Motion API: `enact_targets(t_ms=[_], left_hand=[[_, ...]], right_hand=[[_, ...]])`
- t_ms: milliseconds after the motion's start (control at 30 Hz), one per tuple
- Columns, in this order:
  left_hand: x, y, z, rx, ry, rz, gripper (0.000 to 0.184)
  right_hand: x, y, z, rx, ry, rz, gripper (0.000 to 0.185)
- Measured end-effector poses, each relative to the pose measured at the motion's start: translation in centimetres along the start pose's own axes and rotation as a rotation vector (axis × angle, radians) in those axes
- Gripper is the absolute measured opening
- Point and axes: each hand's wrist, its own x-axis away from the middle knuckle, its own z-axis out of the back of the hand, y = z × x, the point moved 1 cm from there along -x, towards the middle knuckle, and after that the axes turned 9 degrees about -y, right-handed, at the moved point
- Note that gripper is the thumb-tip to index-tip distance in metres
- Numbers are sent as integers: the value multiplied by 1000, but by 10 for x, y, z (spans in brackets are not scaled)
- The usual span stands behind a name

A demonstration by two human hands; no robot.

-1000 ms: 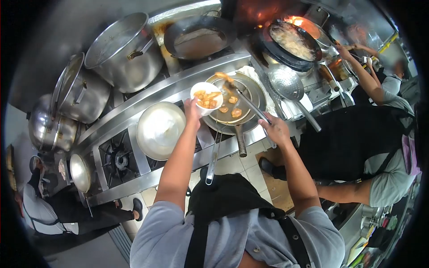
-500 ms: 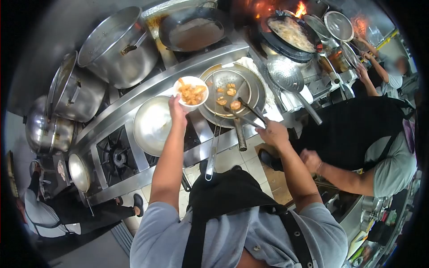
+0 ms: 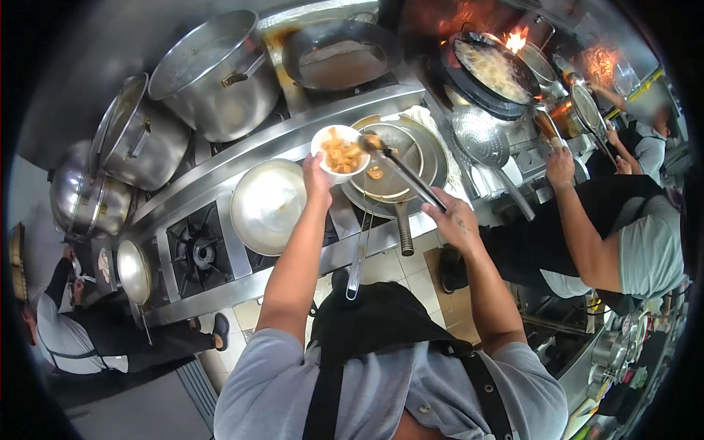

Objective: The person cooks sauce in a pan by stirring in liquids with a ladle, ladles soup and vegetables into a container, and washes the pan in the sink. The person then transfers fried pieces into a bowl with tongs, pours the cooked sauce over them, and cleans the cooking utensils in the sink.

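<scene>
My left hand (image 3: 317,180) grips a small white bowl (image 3: 345,178) by its side. Orange-brown cooked pieces (image 3: 341,155) fill the bowl. My right hand (image 3: 453,220) is closed around metal tongs (image 3: 412,180), whose dark tips are at the bowl's right edge with a piece at them. Below the tongs, a round mesh strainer (image 3: 392,192) with a long handle rests over a wide pan (image 3: 438,158). A few pieces (image 3: 375,173) lie in the strainer, partly hidden by the tongs. Left of the bowl sits a shallow steel pan (image 3: 257,205).
A bare gas burner (image 3: 199,251) is at left. Large steel pots (image 3: 220,95) and a dark wok (image 3: 345,66) line the back. A perforated ladle (image 3: 484,139) lies right, near a bubbling wok (image 3: 491,70) with flames behind. A co-worker (image 3: 587,242) stands close at right; others work farther off.
The tongs have moved from the strainer up to the bowl's edge, with a piece at their tips. Fewer pieces show in the strainer. The co-worker's hand at right has moved toward the stove.
</scene>
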Motion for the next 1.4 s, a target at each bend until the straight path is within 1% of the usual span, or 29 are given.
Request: enact_targets(t_ms=[33,67,100,133,200,233,267,333,367,400,467,500,533,600,633,700,733,800,833,933,967,1000,1100,1133,1200,1267,1333,1367,1400], left_hand=[[-6,-4,-2,-1,-6,-1,74],[-13,-13,-3,99,-92,23,70],[-20,-21,-3,199,-178,49,67],[-19,-20,-5,198,-184,52,67],[-14,-18,-4,373,-234,45,61],[-16,-17,2,398,-160,71,59],[-14,-14,8,399,-158,75,59],[-6,-5,25,352,-155,40,59],[-2,0,31,334,-105,39,54],[0,3,42,331,-102,44,54],[1,7,68,168,-122,83,60],[3,8,79,159,-148,86,59],[9,10,83,160,-147,88,59],[19,14,91,159,-77,65,58],[23,16,92,162,-79,58,58],[26,15,91,158,-43,60,58],[25,12,91,152,-10,62,59],[22,6,89,154,-25,59,59],[20,6,83,153,-41,58,59],[15,3,59,137,-54,52,60],[10,-2,53,212,-91,28,56],[4,-7,47,216,-90,22,56],[-15,-26,28,174,-138,73,55],[-19,-31,19,174,-142,71,55],[-24,-41,5,178,-145,91,55],[-24,-42,-6,171,-147,109,55],[-16,-36,-13,306,-176,158,56],[-15,-34,-10,320,-161,152,57],[-14,-32,-6,319,-157,155,57]], right_hand=[[1,-19,3,38,-53,24,50],[1,-31,3,76,-106,45,50],[-2,-36,3,163,-128,3,52],[-4,-34,3,162,-123,-1,52],[-8,-26,4,12,-45,49,55],[-11,-20,9,1,-28,48,63],[-19,-9,12,3,-30,44,63],[-39,24,7,279,18,-9,69],[-48,34,6,343,-29,-3,75],[-58,42,4,340,-33,-7,75],[-78,58,0,623,-193,0,77],[-86,68,-3,643,-227,7,73],[-89,74,-5,643,-229,6,73],[-93,86,-10,610,-251,48,64],[-90,84,-13,611,-254,50,64],[-81,81,-20,540,-240,-10,52],[-79,83,-24,544,-239,-5,52],[-75,89,-35,488,-152,-8,46],[-67,77,-32,472,-161,-57,45],[-54,75,-28,375,-115,-86,45],[-55,83,-31,369,-29,-23,43],[-55,92,-31,371,-27,-16,43],[-29,48,-1,183,24,-12,47],[-24,34,5,182,29,-12,47],[-18,17,10,94,-21,72,51],[-15,4,8,96,-21,99,53],[-13,-13,12,173,-51,70,56],[-19,-2,5,102,20,142,57],[-23,3,5,100,16,140,57]])
